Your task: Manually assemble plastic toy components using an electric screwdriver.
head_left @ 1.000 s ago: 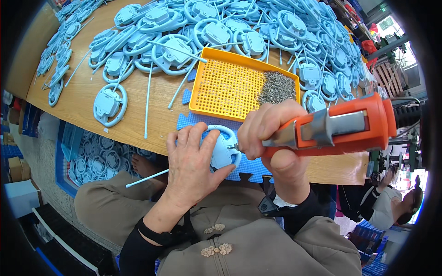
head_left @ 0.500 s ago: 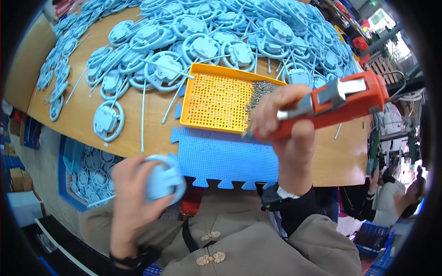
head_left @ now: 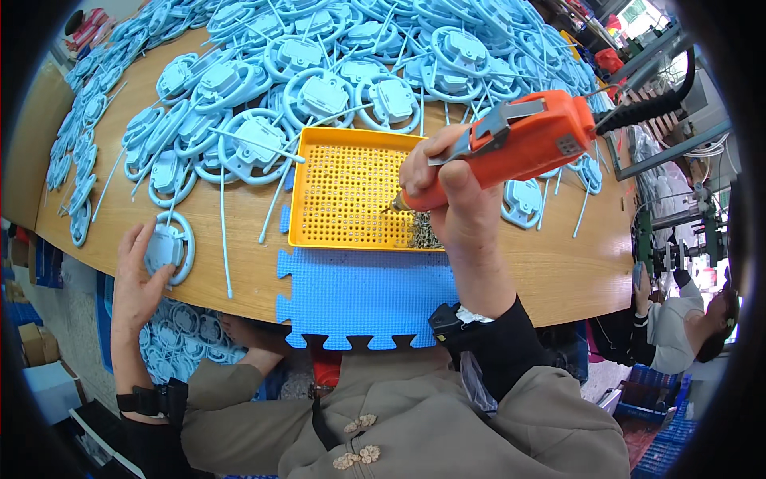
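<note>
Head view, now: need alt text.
Right hand holds an orange power screwdriver, tip pointed into a yellow perforated plastic tray of small metal screws; left hand is at the edge of a light-blue plastic ring-shaped part on a brown wooden table. More such parts are heaped behind the tray; a blue foam mat lies in front.

From the yellow tray (head_left: 343, 180), room is left at six o'clock over the mat (head_left: 367, 295). Twelve is blocked by heaped rings (head_left: 319, 96), three by the right hand (head_left: 463, 219) and orange driver (head_left: 523, 144).

heaped parts (head_left: 323, 96) and screwdriver (head_left: 519, 144) show a workshop.
</note>
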The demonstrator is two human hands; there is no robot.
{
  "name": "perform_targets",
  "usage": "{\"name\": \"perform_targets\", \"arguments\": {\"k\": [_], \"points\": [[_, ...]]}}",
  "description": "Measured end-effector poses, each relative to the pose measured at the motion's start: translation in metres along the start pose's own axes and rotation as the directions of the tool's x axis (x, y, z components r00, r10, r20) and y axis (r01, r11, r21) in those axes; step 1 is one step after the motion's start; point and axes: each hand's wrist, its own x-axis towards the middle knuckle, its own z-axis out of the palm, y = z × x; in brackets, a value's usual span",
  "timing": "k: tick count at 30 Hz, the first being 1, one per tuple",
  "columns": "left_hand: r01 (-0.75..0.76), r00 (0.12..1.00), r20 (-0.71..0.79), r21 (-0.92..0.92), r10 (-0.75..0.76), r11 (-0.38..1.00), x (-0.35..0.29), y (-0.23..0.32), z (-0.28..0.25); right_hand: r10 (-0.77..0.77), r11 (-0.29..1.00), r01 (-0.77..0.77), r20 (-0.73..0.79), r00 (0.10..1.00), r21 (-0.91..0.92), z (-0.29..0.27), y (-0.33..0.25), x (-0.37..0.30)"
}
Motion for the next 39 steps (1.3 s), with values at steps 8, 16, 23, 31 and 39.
{"name": "perform_targets", "arguments": {"k": [8,16,23,31,39], "points": [[-0.021,1.0,-0.003,-0.006,0.021,1.0,-0.044,0.106,-0.001,0.015,1.0,-0.015,0.008,1.0,0.023,-0.003,0.005,0.001],[-0.128,0.99,-0.052,0.03,0.13,0.991,-0.037,0.198,0.083,-0.114,0.988,0.126,-0.13,0.985,0.088,0.015,-0.007,0.003],[-0.223,0.974,-0.051,-0.014,0.223,0.975,-0.042,0.199,0.093,0.009,1.0,-0.006,0.167,0.986,-0.015,0.036,-0.053,-0.027],[-0.179,0.971,-0.159,0.006,0.177,0.984,-0.043,0.206,0.103,0.137,0.988,-0.12,0.204,0.969,-0.097,0.052,-0.055,-0.058],[-0.187,0.964,-0.19,0.011,0.186,0.982,-0.04,0.201,0.106,0.023,0.996,0.01,0.359,0.933,-0.091,0.048,-0.038,-0.055]]}}
